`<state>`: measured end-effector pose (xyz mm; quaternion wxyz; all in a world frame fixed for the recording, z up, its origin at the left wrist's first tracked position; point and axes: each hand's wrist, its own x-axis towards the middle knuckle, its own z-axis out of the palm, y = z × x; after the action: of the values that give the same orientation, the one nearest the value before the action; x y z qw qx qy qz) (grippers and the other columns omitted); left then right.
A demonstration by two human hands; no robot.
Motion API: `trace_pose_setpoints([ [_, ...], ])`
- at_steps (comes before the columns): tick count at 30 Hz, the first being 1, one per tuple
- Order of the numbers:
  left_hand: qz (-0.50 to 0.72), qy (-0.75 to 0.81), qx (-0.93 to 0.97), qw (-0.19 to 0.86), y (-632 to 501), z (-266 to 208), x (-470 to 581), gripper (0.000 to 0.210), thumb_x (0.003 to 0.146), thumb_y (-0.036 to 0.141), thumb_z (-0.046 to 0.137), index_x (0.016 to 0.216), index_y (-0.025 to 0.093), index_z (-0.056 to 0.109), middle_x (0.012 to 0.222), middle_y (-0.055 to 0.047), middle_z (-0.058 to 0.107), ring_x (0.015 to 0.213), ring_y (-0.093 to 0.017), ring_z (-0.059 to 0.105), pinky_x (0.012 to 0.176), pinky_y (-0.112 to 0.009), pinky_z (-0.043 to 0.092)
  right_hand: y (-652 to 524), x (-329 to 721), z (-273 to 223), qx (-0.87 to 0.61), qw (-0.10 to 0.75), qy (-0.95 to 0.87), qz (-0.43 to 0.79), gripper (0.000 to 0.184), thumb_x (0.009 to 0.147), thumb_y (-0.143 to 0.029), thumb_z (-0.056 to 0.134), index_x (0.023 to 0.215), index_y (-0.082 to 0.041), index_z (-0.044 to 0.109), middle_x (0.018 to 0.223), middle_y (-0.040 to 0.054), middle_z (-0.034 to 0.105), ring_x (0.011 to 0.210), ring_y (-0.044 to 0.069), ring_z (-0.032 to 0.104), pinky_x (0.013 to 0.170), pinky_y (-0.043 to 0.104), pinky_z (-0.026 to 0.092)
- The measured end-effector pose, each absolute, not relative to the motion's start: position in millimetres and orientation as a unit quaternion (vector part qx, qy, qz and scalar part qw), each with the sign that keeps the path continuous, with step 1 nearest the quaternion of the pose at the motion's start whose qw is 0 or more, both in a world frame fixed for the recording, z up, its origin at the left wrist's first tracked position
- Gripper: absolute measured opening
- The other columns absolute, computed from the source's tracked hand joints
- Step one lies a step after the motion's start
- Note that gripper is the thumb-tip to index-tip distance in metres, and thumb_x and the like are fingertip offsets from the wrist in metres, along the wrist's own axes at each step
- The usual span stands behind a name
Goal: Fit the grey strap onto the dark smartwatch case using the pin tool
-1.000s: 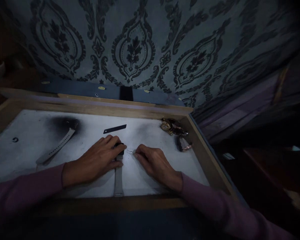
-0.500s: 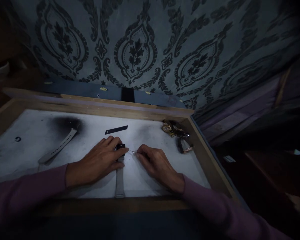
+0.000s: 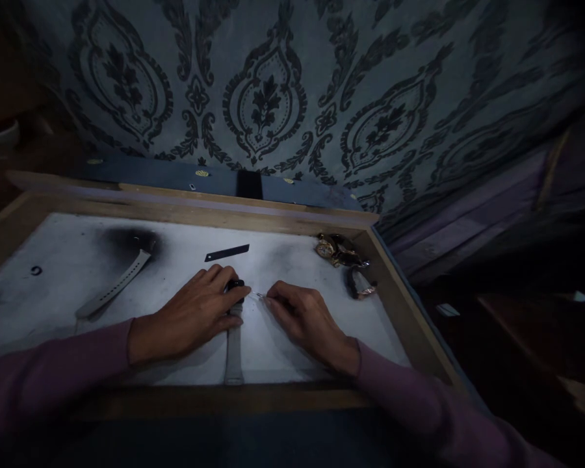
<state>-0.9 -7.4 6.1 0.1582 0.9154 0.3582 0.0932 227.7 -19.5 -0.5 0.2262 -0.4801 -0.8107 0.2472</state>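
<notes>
Under the left hand [image 3: 188,317], a black watch case [image 3: 234,284] is held by the fingers, its long grey strap [image 3: 234,361] laid nearward from that grip. Just to the right, a thin metal tool [image 3: 258,296] is pinched by the right hand [image 3: 306,320], aimed across the strap's long axis toward the case; contact cannot be judged in this gloom. Beyond the left grip, a dark blade [image 3: 227,253] is laid flat.

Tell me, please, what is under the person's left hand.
Partly under the left hand are a dark watch case and a grey strap that runs toward the near side. The hand covers part of the case; whatever lies beneath it cannot be seen.
</notes>
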Motion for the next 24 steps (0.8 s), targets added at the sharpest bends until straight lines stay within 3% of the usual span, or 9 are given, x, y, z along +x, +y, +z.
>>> trace_pose_setpoints([
  [6,0.114,0.35,0.917,0.154,-7.4,2.2,-2.4,0.038,0.089,0.024,0.067,0.125,0.023,0.056,0.117,-0.009,0.054,0.105,-0.027,0.05,0.084,-0.041,0.048,-18.4,224.2,2.8,-0.487,0.291,-0.773,0.284,0.016,0.089,-0.02,0.054,0.077,-0.018,0.065,0.07,0.0024,0.067,0.062,0.013,0.059,0.057,0.024,0.041],
  [16,0.112,0.349,0.918,0.151,-7.1,1.8,-1.7,0.036,0.089,0.025,0.066,0.124,0.023,0.057,0.117,-0.009,0.054,0.104,-0.026,0.05,0.083,-0.04,0.047,-12.2,211.8,-0.7,-0.517,0.406,-0.546,0.519,0.024,0.072,-0.036,0.077,0.063,-0.018,0.065,0.052,-0.0029,0.058,0.046,0.009,0.049,0.044,0.021,0.038],
  [24,0.114,0.342,0.921,0.145,-5.7,0.4,-2.7,0.032,0.089,0.026,0.066,0.119,0.023,0.056,0.117,-0.008,0.053,0.102,-0.026,0.051,0.082,-0.039,0.047,-8.2,210.0,-2.5,-0.495,0.435,-0.465,0.592,0.025,0.066,-0.039,0.084,0.072,-0.018,0.072,0.059,0.0003,0.068,0.051,0.011,0.06,0.048,0.024,0.049],
])
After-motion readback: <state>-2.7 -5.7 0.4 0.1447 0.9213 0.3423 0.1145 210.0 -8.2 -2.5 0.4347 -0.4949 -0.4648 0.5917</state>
